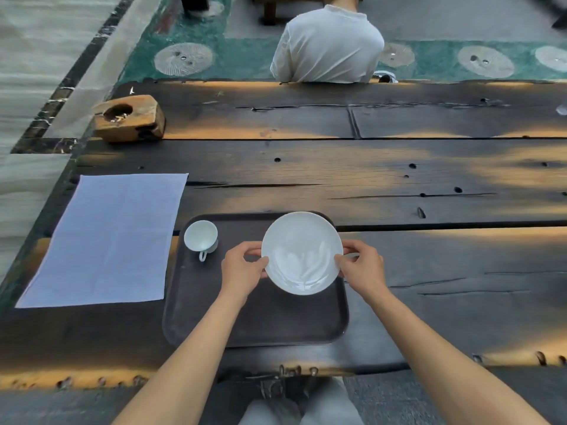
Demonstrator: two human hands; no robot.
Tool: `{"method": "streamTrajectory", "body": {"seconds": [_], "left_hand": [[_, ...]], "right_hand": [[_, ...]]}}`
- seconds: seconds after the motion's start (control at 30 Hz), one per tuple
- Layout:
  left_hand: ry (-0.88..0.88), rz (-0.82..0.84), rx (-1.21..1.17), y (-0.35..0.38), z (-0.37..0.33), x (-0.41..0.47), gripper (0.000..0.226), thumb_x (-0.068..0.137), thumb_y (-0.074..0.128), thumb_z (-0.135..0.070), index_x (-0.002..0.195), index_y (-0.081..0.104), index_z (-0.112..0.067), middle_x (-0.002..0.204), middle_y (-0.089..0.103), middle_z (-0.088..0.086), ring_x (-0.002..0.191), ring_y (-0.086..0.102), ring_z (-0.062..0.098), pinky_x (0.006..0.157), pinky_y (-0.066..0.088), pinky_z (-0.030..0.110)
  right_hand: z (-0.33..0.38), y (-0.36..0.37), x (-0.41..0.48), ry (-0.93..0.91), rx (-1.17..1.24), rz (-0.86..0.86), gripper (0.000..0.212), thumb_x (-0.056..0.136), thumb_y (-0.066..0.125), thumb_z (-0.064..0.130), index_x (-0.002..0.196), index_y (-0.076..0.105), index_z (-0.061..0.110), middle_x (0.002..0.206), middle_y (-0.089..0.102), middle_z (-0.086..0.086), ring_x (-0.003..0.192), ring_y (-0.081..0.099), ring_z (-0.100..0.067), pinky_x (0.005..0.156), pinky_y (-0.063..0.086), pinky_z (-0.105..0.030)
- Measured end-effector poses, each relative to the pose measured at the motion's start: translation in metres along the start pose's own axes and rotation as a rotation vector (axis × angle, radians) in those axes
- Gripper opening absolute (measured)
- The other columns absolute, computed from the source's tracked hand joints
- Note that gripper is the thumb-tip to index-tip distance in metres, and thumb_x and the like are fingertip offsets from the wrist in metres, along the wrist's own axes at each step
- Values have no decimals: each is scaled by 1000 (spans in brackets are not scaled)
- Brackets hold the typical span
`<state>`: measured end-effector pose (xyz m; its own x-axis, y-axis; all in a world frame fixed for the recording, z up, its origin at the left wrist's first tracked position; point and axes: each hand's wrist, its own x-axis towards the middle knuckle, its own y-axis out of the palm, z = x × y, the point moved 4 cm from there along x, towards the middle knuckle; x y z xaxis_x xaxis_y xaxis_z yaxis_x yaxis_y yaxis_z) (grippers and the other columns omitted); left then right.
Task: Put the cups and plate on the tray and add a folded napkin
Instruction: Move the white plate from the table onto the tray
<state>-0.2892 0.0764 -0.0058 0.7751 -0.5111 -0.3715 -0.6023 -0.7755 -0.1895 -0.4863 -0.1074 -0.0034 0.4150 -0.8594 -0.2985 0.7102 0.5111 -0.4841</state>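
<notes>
Head view has the plate (pixel 302 253) pinched at opposite rims by the left hand (pixel 245 268) and right hand (pixel 359 265), thumbs on top, over the tray (pixel 282 320) under the grip; I'd lower it level, keeping clear of the cup (pixel 201 236) left of the grip.

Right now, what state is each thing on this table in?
tray, flat on the table
cup, upright, empty, on the tray's far left corner
plate, empty, held at both rims over the tray's far right; set down or not, cannot tell
napkin, unfolded, flat on the table left of the tray
left grip, pinches the plate's left rim
right grip, pinches the plate's right rim
</notes>
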Motion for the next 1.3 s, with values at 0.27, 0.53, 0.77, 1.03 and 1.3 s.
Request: {"method": "streamTrajectory", "body": {"seconds": [0.27,0.53,0.77,1.03,1.3], "left_hand": [[-125,-2,-37,-13,56,-35,28,87,74,0,98,77,-25,98,76,-5,82,77,14,65,64,28],[-203,-30,-23,-1,85,-57,31,88,73,2,92,75,-29,90,76,-8,84,76,17,62,63,25],[-227,-33,16,10,98,-59,29,87,74,2,94,77,-26,96,75,-1,85,75,18,62,63,26],[-256,-51,12,12,112,-51,34,87,73,5,96,78,-28,98,76,2,89,75,17,64,63,26],[-266,-40,24,16,124,-40,38,85,73,7,93,80,-30,91,78,-1,88,75,16,66,64,28]], "right_hand": [[-31,13,-39,23,-107,54,26,80,66,12,93,71,34,82,71,9,63,67,-13,70,61,-33],[-63,14,-47,62,-180,130,25,85,66,9,105,72,24,84,70,9,71,69,-14,60,53,-16],[-76,13,-46,81,-208,170,24,81,66,9,97,73,25,81,70,9,73,68,-16,67,51,-21],[-90,22,-38,79,-269,226,22,84,67,12,100,69,26,80,68,15,69,65,-8,68,50,-19],[-94,33,-32,73,-327,231,22,84,62,9,93,70,27,75,68,12,70,64,-12,70,51,-27]]}}
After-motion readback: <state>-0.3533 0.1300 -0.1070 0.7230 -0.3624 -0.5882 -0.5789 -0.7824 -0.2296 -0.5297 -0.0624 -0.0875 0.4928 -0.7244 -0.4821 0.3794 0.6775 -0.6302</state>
